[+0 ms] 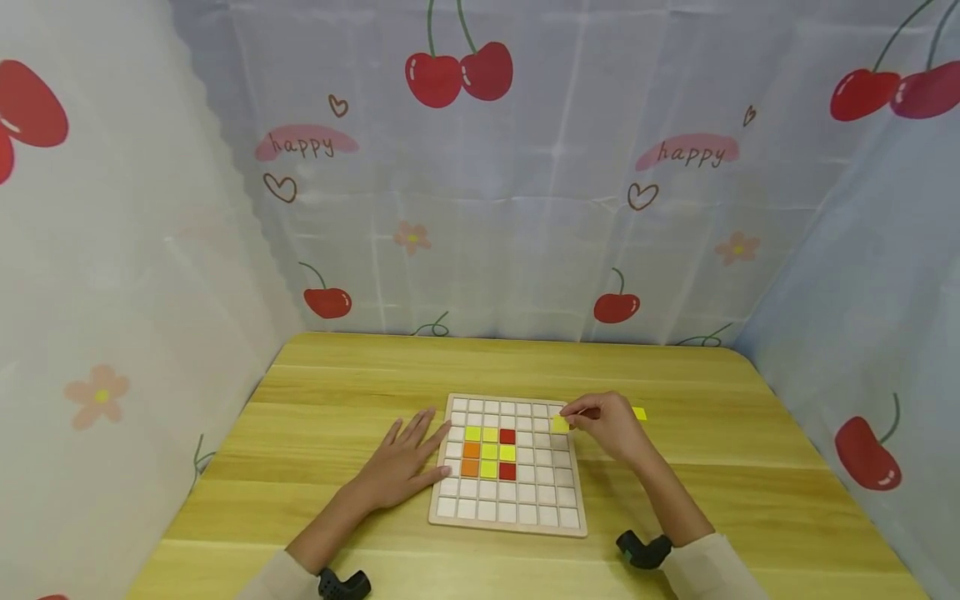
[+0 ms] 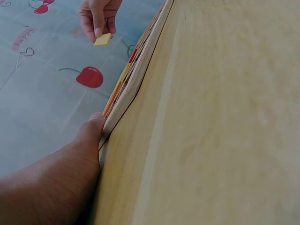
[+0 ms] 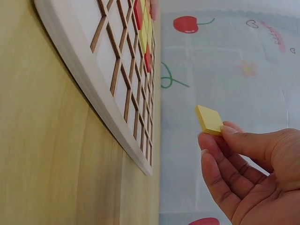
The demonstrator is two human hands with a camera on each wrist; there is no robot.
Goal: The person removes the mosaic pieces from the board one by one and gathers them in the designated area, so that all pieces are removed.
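A wooden grid board (image 1: 527, 515) with white square cells lies on the table. Yellow, orange and red tiles (image 1: 489, 452) fill a block of cells left of its middle. My right hand (image 1: 611, 427) pinches a yellow square tile (image 3: 209, 120) by one corner between thumb and fingers, above the board's far right part in the head view. My left hand (image 1: 401, 467) lies flat with fingers spread, its thumb and fingertips at the board's left edge. In the left wrist view the left thumb (image 2: 89, 133) rests against the board's side.
Another yellow tile (image 1: 639, 413) lies on the wooden table (image 1: 360, 375) just beyond the right hand. Curtains (image 1: 525, 208) printed with cherries stand behind the table and on both sides. A black device (image 1: 643, 550) is worn at the right wrist, and a similar one (image 1: 345, 585) at the left.
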